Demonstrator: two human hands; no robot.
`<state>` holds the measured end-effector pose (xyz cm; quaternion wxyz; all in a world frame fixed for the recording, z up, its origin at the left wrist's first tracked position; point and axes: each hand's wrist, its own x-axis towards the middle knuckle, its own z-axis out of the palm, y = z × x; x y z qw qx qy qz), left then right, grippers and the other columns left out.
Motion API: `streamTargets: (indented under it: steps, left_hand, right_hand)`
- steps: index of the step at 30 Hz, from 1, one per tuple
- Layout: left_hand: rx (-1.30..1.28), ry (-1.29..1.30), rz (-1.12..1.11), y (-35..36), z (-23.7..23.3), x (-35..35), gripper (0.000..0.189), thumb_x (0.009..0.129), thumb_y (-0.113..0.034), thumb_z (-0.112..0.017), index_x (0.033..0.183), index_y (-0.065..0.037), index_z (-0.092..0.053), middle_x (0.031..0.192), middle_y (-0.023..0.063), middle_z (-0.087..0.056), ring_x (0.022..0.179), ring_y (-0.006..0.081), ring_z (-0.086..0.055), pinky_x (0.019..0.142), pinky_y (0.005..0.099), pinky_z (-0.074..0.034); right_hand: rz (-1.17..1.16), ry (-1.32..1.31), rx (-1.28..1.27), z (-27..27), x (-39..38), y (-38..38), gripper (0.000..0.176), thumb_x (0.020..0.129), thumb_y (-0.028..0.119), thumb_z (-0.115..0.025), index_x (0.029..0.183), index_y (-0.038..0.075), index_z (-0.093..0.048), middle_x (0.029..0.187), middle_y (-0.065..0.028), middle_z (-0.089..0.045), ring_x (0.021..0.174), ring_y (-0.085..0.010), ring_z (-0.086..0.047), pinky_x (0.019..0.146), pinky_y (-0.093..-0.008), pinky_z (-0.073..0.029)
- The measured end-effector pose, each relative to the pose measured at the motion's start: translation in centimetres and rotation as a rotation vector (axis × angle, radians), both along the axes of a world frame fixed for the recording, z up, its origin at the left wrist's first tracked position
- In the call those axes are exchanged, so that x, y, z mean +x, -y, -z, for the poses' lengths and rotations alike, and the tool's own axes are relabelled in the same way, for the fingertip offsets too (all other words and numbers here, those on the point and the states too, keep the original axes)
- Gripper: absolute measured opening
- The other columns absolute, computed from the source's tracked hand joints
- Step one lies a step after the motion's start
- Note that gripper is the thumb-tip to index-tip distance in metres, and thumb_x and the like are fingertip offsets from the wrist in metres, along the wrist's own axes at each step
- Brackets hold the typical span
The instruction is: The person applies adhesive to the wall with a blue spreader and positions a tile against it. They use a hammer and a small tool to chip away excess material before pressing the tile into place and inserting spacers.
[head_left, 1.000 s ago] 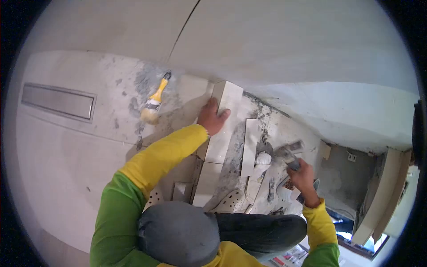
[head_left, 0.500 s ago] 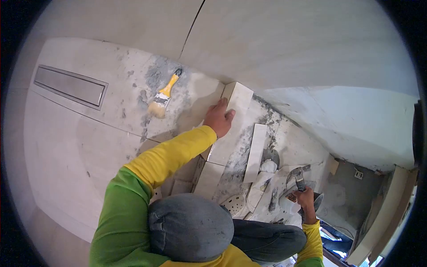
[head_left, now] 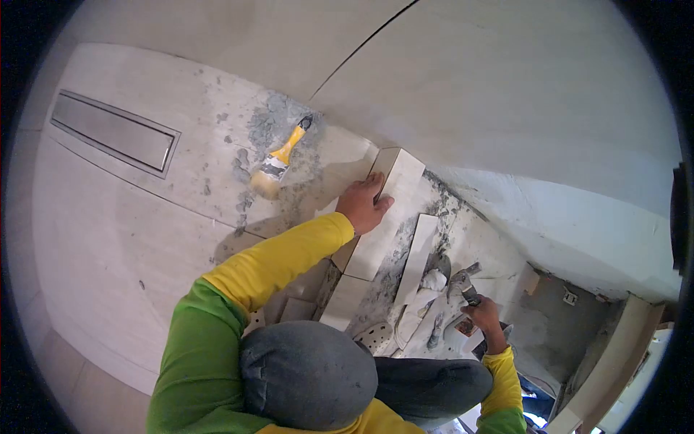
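My left hand [head_left: 361, 207] rests on the edge of a tiled ledge [head_left: 376, 242], fingers stretched along the edge and thumb apart on the top. At the lower right, my right hand [head_left: 484, 318] is closed around the dark handle of a hammer [head_left: 470, 294], its metal head up and away from me. A narrow tile strip [head_left: 417, 257] lies along the ledge between my hands. Beyond my left hand, on the floor tiles, lies a paintbrush [head_left: 283, 158] with a yellow handle and pale bristles.
A long metal drain cover [head_left: 116, 134] is set in the floor at the left. Grey mortar smears [head_left: 278, 119] mark the tiles near the wall [head_left: 491, 87]. A perforated clog [head_left: 374, 336] and a white cloth [head_left: 434, 281] are near my right knee [head_left: 434, 390].
The view has shifted a little, so brush and ledge appear lower and farther right. My right hand has moved slightly left in view with the hammer; my left hand stays on the ledge edge.
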<state>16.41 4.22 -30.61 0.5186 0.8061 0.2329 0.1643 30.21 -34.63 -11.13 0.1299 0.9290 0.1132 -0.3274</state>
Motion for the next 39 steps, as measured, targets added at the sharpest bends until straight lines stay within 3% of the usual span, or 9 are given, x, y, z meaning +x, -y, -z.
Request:
streamTargets:
  steps: [6,11,16,18,22,24,27,28,39]
  left_hand:
    - [-0.282,-0.106,0.109,-2.9,0.2,-0.2,0.05,0.087,-0.032,-0.053,0.128,-0.003,-0.052,0.122,0.0224,-0.056,0.107,0.038,-0.056,0.093,0.0413,-0.045]
    - [-0.779,0.029,0.242,-5.3,4.5,-0.2,0.039,0.088,-0.016,-0.054,0.124,-0.004,-0.056,0.12,0.0113,-0.063,0.11,0.018,-0.058,0.094,0.0308,-0.045]
    - [-0.681,-0.127,0.327,-7.4,3.7,-2.7,0.041,0.086,-0.009,-0.056,0.127,-0.003,-0.055,0.116,0.0069,-0.063,0.111,0.0129,-0.055,0.094,0.0275,-0.044]
    - [-1.162,-0.025,0.203,-6.1,4.1,-4.2,0.04,0.086,-0.009,-0.056,0.125,-0.003,-0.055,0.113,0.0063,-0.063,0.106,0.0121,-0.055,0.092,0.0272,-0.044]
    - [-0.947,-0.123,0.362,-4.2,3.7,-5.1,0.04,0.085,-0.006,-0.054,0.125,-0.003,-0.056,0.114,0.006,-0.062,0.106,0.0124,-0.055,0.09,0.0274,-0.045]
    - [-0.595,-0.319,0.52,-4.3,3.2,-4.4,0.044,0.083,0.0,-0.053,0.127,-0.004,-0.055,0.115,0.0061,-0.061,0.106,0.014,-0.055,0.089,0.0273,-0.046]
    - [-1.088,-0.153,0.314,-3.4,4.2,-4.7,0.047,0.082,0.003,-0.051,0.129,-0.003,-0.053,0.116,0.0062,-0.061,0.107,0.015,-0.056,0.09,0.0273,-0.046]
    - [-1.173,-0.135,0.299,-3.5,3.9,-4.7,0.047,0.082,0.002,-0.052,0.129,0.0,-0.052,0.119,0.008,-0.061,0.107,0.0162,-0.057,0.09,0.0277,-0.046]
    - [-1.179,-0.252,0.382,-6.7,2.6,-3.2,0.048,0.084,-0.003,-0.055,0.132,-0.002,-0.048,0.125,0.0136,-0.057,0.11,0.0196,-0.057,0.088,0.0305,-0.049]
  right_hand:
    - [-0.011,-0.045,-0.119,0.1,0.0,-1.3,0.042,0.064,0.028,-0.075,0.094,-0.001,-0.065,0.076,-0.0181,-0.067,0.072,-0.0312,-0.066,0.068,-0.0393,-0.05]
    - [-0.023,-0.055,-0.098,0.4,0.4,-1.0,0.044,0.065,0.031,-0.075,0.095,0.001,-0.066,0.081,-0.0206,-0.067,0.079,-0.0367,-0.066,0.071,-0.0425,-0.05]
    - [0.022,-0.017,-0.037,-0.1,-0.5,-2.6,0.042,0.065,0.027,-0.077,0.093,-0.001,-0.065,0.073,-0.0166,-0.066,0.069,-0.0287,-0.066,0.066,-0.0388,-0.049]
    - [0.157,-0.041,-0.03,-0.8,-1.3,-3.7,0.04,0.066,0.027,-0.076,0.094,-0.001,-0.065,0.072,-0.0148,-0.065,0.067,-0.0261,-0.065,0.064,-0.0377,-0.049]
    - [0.097,-0.064,0.033,-1.7,-2.3,-3.6,0.04,0.067,0.026,-0.076,0.094,-0.001,-0.064,0.07,-0.0132,-0.065,0.061,-0.0236,-0.063,0.062,-0.036,-0.049]
    - [0.313,-0.101,0.089,-2.3,-2.8,-4.1,0.037,0.068,0.022,-0.077,0.093,-0.001,-0.064,0.069,-0.0106,-0.065,0.055,-0.0192,-0.061,0.056,-0.0337,-0.049]
    - [0.369,-0.102,0.104,-2.3,-3.2,-2.9,0.033,0.068,0.018,-0.077,0.09,-0.001,-0.063,0.068,-0.0078,-0.064,0.052,-0.0151,-0.059,0.05,-0.0317,-0.047]
    - [0.379,-0.136,0.188,-1.7,-3.0,-1.5,0.028,0.074,0.011,-0.074,0.095,0.001,-0.058,0.058,-0.0067,-0.055,0.039,-0.0167,-0.051,0.034,-0.0318,-0.038]
    - [0.367,-0.11,0.217,-2.7,-2.7,-3.3,0.028,0.074,0.012,-0.074,0.093,0.0,-0.057,0.06,-0.0063,-0.053,0.04,-0.0168,-0.051,0.032,-0.032,-0.037]
